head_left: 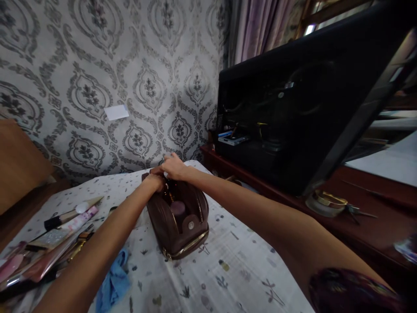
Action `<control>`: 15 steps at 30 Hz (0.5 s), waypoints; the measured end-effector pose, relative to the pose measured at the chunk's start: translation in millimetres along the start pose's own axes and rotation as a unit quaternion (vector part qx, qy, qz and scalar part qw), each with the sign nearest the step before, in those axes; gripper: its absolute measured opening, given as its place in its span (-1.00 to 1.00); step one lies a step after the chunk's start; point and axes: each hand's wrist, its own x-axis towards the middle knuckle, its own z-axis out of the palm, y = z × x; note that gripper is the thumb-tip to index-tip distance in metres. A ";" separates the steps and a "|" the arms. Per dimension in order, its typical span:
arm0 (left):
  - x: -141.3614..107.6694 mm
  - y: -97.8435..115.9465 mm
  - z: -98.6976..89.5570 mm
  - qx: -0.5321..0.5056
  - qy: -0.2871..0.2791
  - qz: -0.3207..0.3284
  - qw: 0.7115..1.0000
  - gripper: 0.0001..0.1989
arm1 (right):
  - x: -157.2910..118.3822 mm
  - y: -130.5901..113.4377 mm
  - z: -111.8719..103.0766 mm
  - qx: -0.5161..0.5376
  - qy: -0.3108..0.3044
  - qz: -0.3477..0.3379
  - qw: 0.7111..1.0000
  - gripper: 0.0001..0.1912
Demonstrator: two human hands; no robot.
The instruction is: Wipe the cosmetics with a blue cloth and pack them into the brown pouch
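A brown makeup bag (176, 243) stands unzipped on the patterned white cloth, with a gold zip along its near side and a round snap on its flap. Inside lies a mauve round item (177, 208), near small shiny golden things that I cannot make out. My left hand (157, 181) reaches into the bag's far end, its fingers mostly hidden. Bent over the far rim, my right hand (175, 167) has its fingers closed on the bag's edge, close beside the left hand.
Left of the bag lie several makeup items (48, 239) and a blue cloth (114, 278). A large black screen (276, 100) stands on the reddish-brown desk at right, with scissors (358, 212) near a gold-rimmed container (327, 202). The patterned wall rises behind.
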 end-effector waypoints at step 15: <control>-3.0 5.2 7.5 -0.002 0.000 -0.049 0.999 -0.67 | 20.9 8.6 12.4 -0.013 -0.065 -0.030 0.997 -0.65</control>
